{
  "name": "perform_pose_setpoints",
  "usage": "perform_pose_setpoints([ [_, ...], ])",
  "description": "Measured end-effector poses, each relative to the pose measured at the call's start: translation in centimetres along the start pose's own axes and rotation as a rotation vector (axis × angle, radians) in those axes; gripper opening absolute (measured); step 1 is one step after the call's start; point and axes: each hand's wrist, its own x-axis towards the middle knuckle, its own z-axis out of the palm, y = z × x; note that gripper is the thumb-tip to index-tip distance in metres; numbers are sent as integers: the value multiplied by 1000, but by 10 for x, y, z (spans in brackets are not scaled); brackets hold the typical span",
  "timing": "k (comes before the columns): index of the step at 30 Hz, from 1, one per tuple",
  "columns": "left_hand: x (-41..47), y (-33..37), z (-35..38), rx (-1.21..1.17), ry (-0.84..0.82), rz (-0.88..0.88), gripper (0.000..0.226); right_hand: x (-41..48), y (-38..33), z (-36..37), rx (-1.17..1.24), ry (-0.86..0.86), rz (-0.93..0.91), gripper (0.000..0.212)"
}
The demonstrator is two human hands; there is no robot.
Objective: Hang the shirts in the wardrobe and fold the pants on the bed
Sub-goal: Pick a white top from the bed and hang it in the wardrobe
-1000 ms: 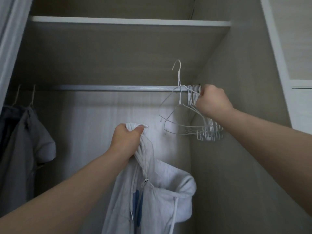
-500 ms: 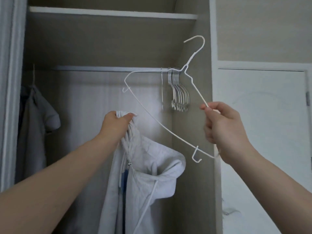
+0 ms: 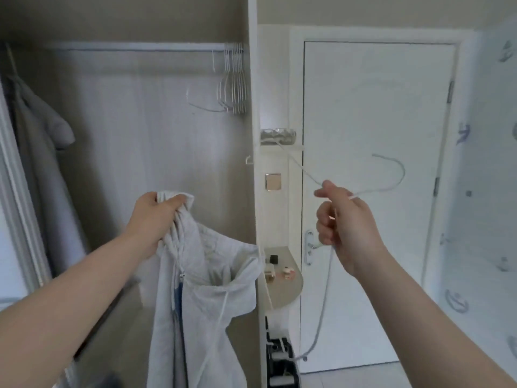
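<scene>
The left hand (image 3: 152, 217) grips a white hoodie (image 3: 195, 289) by its top, and the hoodie hangs down in front of the open wardrobe (image 3: 253, 79). The right hand (image 3: 344, 228) pinches a white wire hanger (image 3: 391, 186) out in front of the white door (image 3: 377, 107). More hangers (image 3: 233, 82) hang on the rail (image 3: 134, 47). A grey top (image 3: 36, 130) hangs at the left.
</scene>
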Motion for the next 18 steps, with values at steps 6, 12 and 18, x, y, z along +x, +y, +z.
perform_pose_setpoints([
  [6,-66,-14,6,108,-94,-124,14,-44,32,-58,-143,-46,100,30],
  [12,-125,-29,14,226,-249,-197,14,-154,46,-100,-183,-195,120,28],
  [18,-177,-43,16,646,-392,55,25,-226,67,-97,-346,-275,221,25],
])
